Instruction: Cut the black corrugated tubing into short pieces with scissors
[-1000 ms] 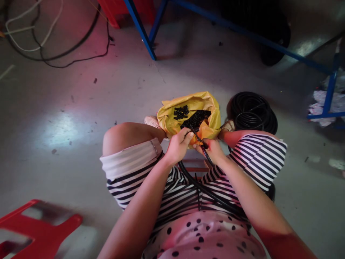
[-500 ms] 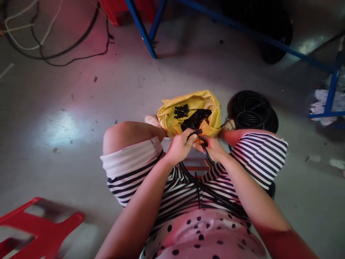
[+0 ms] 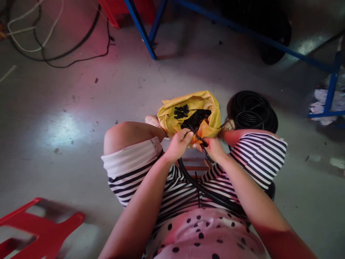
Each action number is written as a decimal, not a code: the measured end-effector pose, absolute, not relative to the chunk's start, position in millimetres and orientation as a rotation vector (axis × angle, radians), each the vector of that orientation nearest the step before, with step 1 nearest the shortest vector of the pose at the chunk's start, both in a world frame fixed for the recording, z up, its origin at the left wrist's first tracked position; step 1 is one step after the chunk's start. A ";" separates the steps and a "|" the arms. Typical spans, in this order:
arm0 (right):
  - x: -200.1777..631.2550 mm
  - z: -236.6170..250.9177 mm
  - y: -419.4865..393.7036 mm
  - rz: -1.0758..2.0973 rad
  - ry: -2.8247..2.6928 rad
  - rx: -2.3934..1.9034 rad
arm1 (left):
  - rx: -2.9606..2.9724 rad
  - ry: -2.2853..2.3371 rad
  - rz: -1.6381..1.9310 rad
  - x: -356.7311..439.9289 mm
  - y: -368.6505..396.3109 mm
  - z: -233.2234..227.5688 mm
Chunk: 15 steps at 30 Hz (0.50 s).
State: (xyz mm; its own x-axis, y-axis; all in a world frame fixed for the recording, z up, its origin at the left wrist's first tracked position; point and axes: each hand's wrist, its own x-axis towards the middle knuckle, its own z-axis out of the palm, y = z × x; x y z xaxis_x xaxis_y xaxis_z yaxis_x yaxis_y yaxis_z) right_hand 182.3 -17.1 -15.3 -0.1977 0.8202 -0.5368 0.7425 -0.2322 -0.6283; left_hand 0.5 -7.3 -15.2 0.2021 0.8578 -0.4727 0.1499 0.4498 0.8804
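Observation:
My left hand is closed, its thumb and fingers pinching a black hose that hangs below the palm and curves across my lap. Facing it, my right hand is wrapped around a black hand tool. The tool's narrow dark end points up and left between the hands, and a curved black part shows beneath the right fingers. Its exact kind is hard to make out. Just beyond both hands sits an open yellow bag between my feet. Many short black tube pieces lie in it.
A coil of black hose rests on the floor by my right foot. Blue metal legs and a red stool stand ahead. Another red stool is at lower left. Loose cables lie at upper left.
The black tube end that stuck out between my hands is no longer seen there. The tool's narrow end now shows more, pointing up and left. Both hands stay over the bag's near edge.

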 end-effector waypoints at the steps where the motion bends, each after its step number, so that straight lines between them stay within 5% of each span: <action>1: 182.7 -17.5 -17.3 1.421 -1.900 -1.937 | 0.970 1.282 0.645 1.1 -7.1 -16.4; 15: 182.9 -33.7 -17.7 1.446 -1.937 -2.033 | 0.629 1.275 0.665 7.7 -5.8 -25.6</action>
